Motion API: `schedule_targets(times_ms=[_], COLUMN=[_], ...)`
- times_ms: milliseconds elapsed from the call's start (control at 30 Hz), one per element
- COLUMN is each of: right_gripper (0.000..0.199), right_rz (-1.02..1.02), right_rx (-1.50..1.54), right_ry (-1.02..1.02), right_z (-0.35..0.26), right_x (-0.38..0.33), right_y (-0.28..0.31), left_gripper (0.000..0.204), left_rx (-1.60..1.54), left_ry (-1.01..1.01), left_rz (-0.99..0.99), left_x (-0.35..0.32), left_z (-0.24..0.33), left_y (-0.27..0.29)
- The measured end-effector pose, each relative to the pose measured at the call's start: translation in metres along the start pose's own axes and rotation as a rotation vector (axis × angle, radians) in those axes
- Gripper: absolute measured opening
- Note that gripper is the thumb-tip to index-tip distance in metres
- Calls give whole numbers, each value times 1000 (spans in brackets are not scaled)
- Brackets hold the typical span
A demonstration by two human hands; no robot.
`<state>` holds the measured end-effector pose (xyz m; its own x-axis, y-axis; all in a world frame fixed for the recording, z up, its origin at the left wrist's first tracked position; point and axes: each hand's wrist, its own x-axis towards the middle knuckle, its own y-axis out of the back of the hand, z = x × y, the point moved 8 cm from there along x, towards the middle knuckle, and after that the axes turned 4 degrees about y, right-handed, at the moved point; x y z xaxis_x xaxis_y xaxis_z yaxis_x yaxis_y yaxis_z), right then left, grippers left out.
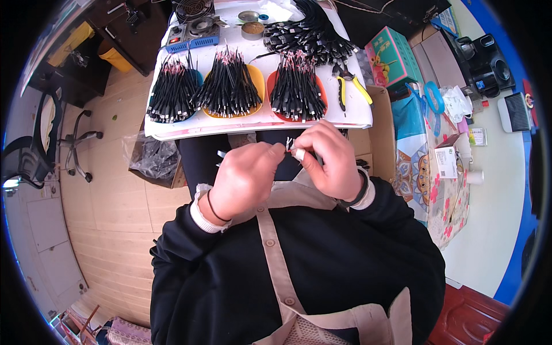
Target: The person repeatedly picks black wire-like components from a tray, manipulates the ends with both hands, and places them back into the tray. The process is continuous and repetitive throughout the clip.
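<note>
Both hands meet just below the near edge of the tabletop (172, 131), over the lap. The left hand (244, 175) is curled closed, pinching a thin black cable (222, 153) whose end pokes out toward the table; the right hand (329, 161) is closed too, its fingertips nipping a small white piece (299, 154) with fine wire ends showing just above it. What the white piece is, I cannot tell from here.

The risk I see is in how small the work is. The wire ends are thin and held only by fingertips in mid-air, so a slip could bend them or let the white piece drop between the knees onto the floor, where it would be hard to find.

Further out, three bundles of black cables lie fanned on coloured trays: blue (171, 92), yellow (230, 89) and red (297, 92). They sit near the table's front edge, so a raised elbow or wrist could sweep one off. The yellow-handled cutters (348, 83) lie beside the red tray, and a soldering station (192, 31) stands at the back; reaching over the trays for it could snag the cables.
</note>
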<state>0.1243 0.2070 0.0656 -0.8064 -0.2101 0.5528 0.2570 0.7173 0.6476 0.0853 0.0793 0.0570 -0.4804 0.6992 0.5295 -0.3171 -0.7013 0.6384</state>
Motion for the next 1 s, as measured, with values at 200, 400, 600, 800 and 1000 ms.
schedule_targets(times_ms=[200,400,600,800,1000], right_gripper=[13,28,32,15,23], right_rz=[-137,-120,-119,-56,-51], right_rx=[1364,409,227,124,-29], right_ry=[-924,-274,55,90,114], right_z=[43,22,-9,-6,0], right_x=[-43,-4,17,11,9], right_y=[-56,-1,0,6,18], left_gripper=[27,10,12,11,12], left_rx=[108,-954,-1267,-1363,-1641], left_ry=[-148,421,499,541,557], left_rz=[-23,-163,-200,-120,-45], left_x=[-5,-13,-16,-22,-27], left_z=[3,-43,-44,-44,-40], left_y=[-6,-21,-30,-34,-32])
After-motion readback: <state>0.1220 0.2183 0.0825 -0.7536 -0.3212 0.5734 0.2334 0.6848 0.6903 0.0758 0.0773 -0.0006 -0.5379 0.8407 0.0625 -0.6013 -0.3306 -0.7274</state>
